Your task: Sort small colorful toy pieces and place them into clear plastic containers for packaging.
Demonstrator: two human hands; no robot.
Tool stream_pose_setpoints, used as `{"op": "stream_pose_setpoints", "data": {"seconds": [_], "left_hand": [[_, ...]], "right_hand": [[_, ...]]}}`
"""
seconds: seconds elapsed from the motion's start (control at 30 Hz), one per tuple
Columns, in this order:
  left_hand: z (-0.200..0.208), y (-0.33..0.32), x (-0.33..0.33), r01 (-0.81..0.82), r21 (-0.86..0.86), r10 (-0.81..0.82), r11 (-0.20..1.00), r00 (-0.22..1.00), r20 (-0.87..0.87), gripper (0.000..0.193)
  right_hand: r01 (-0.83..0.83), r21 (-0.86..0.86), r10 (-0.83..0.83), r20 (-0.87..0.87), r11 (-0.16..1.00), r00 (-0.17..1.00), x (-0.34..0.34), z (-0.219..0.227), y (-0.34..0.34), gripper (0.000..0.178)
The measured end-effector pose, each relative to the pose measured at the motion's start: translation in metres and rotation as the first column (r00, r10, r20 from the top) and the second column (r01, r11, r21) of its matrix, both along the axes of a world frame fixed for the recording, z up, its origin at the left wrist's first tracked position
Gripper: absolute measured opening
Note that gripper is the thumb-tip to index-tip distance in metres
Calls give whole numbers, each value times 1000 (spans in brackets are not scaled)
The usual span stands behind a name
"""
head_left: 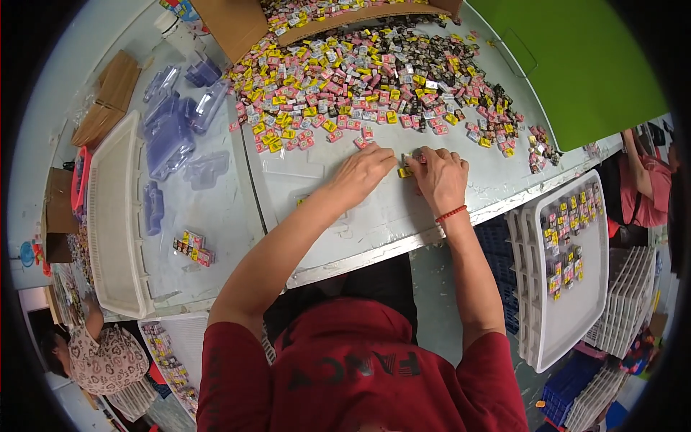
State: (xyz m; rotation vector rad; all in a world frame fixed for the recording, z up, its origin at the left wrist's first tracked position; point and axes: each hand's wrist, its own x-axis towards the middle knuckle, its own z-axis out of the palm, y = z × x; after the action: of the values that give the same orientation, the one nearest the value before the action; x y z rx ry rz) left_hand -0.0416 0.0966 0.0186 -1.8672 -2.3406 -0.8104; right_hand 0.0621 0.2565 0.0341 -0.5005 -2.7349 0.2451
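Observation:
A large heap of small printed boxes [324, 79] in pink, yellow, black and white spreads over the far part of the table. At the heap's near edge, my left hand [360, 175] is closed, its fingertips bunched beside a pink box [362, 142]; whatever they pinch is hidden. To its right, my right hand [440, 178] pinches at a small yellow and black box [404, 171] near the tabletop. A clear plastic tray [299, 169] lies flat left of my left hand, and part of another shows beneath my forearm.
Purple-tinted clear plastic trays [169, 133] lie at left beside a white basket [119, 216]. One filled pack [194, 248] sits near them. Stacked white trays [568, 309] holding packs stand at right. A green board [576, 65] borders the far right. Co-workers [108, 360] are at both sides.

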Motion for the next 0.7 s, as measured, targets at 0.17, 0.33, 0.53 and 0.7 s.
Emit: {"op": "stream_pose_setpoints", "data": {"seconds": [0.17,0.33,0.53,0.7], "left_hand": [[-12,-6,5,-133,68,126,989,987,104,24],[-14,-5,-2,-155,46,148,987,981,128,27],[-24,-20,-8,-206,85,195,975,973,121,29],[1,-32,-20,-263,90,258,961,964,57,27]], "right_hand": [[-19,39,14,119,999,993,-14,4,-5,27],[-63,67,51,175,996,983,-26,0,3,23],[-272,52,266,98,961,959,-35,-12,-4,24],[-285,53,286,6,957,958,-41,-12,9,40]]}}
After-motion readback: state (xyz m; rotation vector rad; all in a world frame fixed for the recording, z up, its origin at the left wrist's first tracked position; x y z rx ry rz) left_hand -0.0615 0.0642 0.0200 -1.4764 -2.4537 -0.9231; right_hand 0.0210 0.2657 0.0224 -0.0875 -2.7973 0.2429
